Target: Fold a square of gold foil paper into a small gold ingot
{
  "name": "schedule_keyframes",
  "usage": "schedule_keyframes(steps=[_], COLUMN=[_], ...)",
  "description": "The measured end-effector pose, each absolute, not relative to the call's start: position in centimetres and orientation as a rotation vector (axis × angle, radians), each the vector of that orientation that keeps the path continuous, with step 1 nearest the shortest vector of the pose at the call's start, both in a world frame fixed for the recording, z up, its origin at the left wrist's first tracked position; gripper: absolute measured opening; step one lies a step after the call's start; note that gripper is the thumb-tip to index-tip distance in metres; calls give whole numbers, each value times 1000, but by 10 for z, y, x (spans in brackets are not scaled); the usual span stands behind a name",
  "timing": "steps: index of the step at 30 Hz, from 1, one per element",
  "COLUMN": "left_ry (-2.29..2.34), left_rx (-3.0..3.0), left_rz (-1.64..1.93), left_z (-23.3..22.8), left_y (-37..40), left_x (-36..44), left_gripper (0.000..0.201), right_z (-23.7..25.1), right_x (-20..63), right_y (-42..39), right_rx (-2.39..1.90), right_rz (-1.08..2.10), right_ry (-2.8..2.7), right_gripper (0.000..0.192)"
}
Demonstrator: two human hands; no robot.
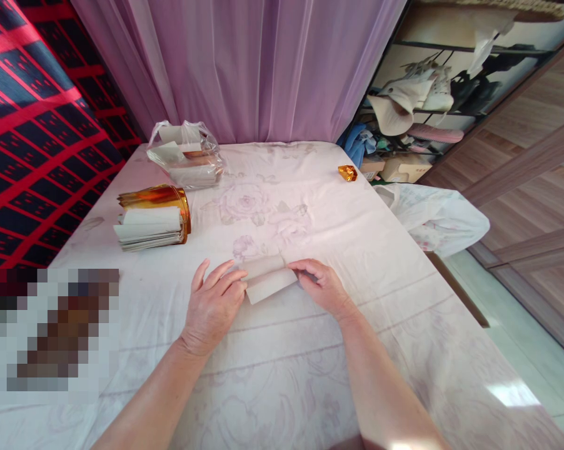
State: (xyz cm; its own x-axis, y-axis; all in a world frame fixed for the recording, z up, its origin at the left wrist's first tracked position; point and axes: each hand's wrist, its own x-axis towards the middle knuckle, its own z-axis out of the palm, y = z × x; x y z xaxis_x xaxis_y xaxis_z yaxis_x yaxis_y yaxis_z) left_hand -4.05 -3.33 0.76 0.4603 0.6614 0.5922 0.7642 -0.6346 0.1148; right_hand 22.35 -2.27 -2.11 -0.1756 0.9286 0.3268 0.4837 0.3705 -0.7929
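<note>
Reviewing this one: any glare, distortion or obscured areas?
Head view throughout: glare whites out some tablecloth at lower right; wide-angle distortion seems to splay the edges; a pixelated block hides the lower left; left hand, right hand and paper look fairly sharp.

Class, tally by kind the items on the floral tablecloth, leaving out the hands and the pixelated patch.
Pale paper between left hand and right hand: 1
Gold-and-white paper stack: 1
Clear plastic bag holding papers: 1
Folded gold piece: 1
Total: 4
</note>
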Motion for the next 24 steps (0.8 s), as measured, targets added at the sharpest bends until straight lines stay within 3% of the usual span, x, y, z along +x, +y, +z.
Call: schedule_keyframes(steps=[17, 24], left_ry=[-1201, -1440], left_rx=[-2821, -2812], left_rz=[-750, -971], left_z=[1, -4], left_y=[-31, -28], left_x=[-45, -46], left_gripper=[20, 20], right_z=[-10, -10], right_x=[219, 219], right_y=[-26, -26], right_rx=[-1304, -1322], right_rz=[684, 657], right_ry=[-1739, -1781], right_gripper=[23, 23])
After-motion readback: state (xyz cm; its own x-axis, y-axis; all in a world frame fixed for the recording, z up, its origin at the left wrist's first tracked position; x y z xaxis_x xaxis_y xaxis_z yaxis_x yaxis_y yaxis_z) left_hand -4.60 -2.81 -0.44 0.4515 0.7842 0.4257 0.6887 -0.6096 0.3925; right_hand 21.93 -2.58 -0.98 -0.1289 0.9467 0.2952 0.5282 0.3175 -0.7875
